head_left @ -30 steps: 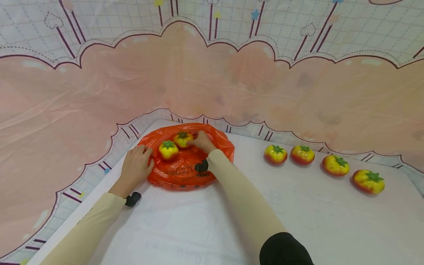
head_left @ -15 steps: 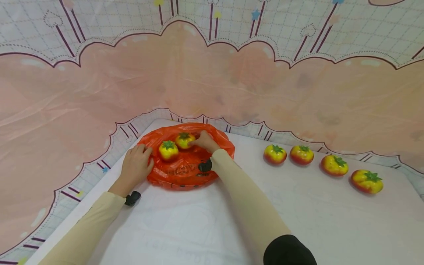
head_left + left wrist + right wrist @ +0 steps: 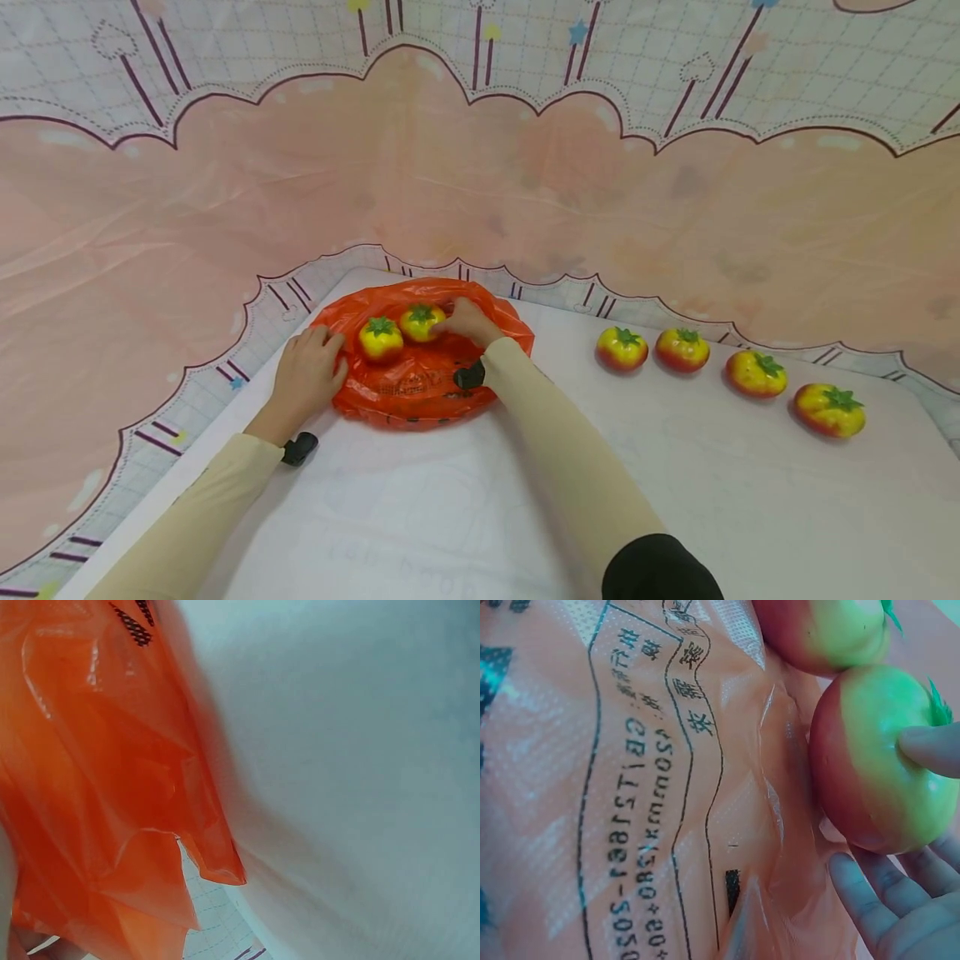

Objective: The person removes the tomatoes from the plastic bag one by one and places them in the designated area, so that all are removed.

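An orange-red plastic bag (image 3: 408, 404) lies spread on the white table, with two yellow-and-red tomatoes on or in it. At the bag's left edge, my left hand (image 3: 303, 375) grips the plastic; the left wrist view shows fingertips (image 3: 60, 949) behind the bag's corner. My right hand (image 3: 471, 321) holds the farther tomato (image 3: 422, 323). In the right wrist view the thumb (image 3: 934, 748) presses on that tomato's upper side and the other fingers reach around below it. The nearer tomato (image 3: 381, 343) sits just left of it, touched by neither hand.
Several more tomatoes stand in a row along the back right of the white table (image 3: 420, 508), the leftmost tomato (image 3: 622, 350) closest to the bag. A patterned pink cloth (image 3: 480, 200) rises behind the table's back edge.
The right hand and its tomato have shifted slightly right and toward me, and the tomato's green top has tipped more into view. The left hand keeps its place at the bag's edge.
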Motion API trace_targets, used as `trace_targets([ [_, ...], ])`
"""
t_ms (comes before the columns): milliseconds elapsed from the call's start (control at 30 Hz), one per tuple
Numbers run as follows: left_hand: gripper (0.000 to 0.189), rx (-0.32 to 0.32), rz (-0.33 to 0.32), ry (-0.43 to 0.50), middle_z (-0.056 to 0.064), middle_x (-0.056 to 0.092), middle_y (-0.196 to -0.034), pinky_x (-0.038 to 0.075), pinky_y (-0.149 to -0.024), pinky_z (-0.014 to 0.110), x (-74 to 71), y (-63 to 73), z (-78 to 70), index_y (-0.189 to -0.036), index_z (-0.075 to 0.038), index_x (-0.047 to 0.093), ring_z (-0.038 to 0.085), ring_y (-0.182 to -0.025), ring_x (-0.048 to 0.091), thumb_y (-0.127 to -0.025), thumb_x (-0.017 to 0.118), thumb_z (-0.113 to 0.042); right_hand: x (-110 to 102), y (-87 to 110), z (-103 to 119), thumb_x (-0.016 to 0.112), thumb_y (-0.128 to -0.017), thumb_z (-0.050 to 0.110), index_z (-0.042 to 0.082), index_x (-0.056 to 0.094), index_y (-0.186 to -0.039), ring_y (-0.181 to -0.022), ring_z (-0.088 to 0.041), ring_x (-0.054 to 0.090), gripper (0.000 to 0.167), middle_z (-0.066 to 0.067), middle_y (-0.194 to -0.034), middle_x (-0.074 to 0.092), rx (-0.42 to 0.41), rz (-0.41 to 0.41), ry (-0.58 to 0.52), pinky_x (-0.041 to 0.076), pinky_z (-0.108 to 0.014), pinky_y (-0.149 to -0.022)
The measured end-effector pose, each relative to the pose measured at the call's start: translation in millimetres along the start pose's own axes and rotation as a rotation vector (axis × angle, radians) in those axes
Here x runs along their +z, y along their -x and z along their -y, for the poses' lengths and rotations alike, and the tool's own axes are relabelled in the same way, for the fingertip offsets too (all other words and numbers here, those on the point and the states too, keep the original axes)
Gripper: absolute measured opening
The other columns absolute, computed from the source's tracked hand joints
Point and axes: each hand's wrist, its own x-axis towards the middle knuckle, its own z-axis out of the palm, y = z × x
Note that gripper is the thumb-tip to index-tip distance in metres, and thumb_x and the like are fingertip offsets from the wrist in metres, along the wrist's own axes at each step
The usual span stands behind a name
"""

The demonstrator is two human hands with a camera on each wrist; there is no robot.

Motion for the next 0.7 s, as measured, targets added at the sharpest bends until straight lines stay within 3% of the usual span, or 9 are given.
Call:
trace_targets([
  [367,0.024,-0.003,0.004,-0.006,0.022,0.053,-0.098,0.042,-0.091,0.055,-3.9,0.7,-2.2,-0.103,0.004,0.060,0.038,-0.095,0.049,-0.084,0.060,-0.010,0,2.8,1,0.069,-0.083,0.011,0.006,0.036,-0.140,-0.121,-0.026,0.048,0.066,-0.012,-0.144,0.040,0.037,0.044,-0.096,0.049,-0.033,-0.097],
  [700,0.025,-0.007,0.006,-0.010,0.022,0.053,-0.098,0.042,-0.091,0.054,-4.1,1.9,-3.4,-0.104,0.004,0.060,0.037,-0.094,0.048,-0.084,0.061,-0.010,-1,9.1,2,0.064,-0.087,0.007,0.007,0.037,-0.142,-0.125,-0.029,0.046,0.061,-0.012,-0.143,0.040,0.068,0.102,-0.247,0.046,-0.039,-0.100],
])
